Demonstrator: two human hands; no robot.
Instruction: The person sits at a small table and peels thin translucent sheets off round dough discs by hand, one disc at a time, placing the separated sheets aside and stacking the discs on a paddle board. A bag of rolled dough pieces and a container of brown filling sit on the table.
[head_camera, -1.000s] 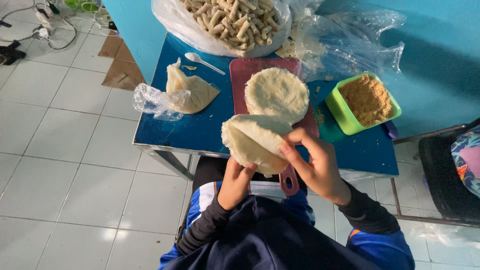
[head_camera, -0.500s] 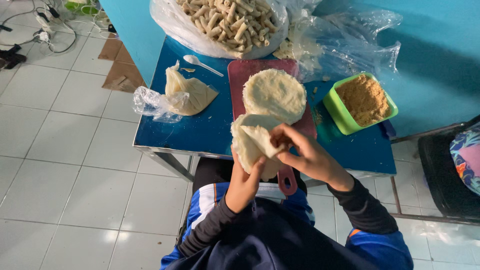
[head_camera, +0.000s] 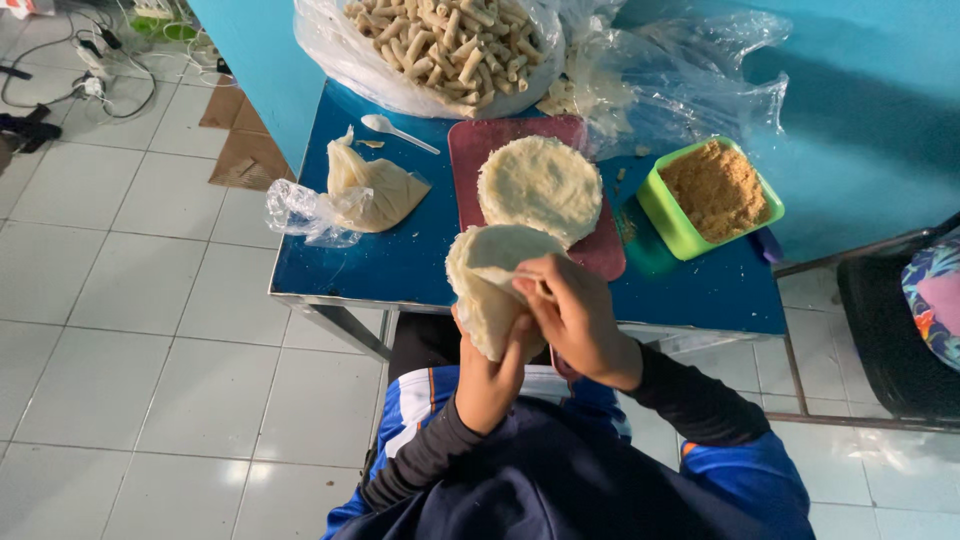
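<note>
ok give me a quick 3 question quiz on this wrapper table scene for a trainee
1. True or false: both hands hold one thin round wrapper in the air, off the stack.
2. Where does the stack of wrappers rest? A) on the dark red cutting board B) in the green tub C) on the floor
3. Fill in: the green tub holds brown ____.

Key
1. True: the left hand supports it from below and the right hand pinches its edge.
2. A
3. Crumbs
</note>
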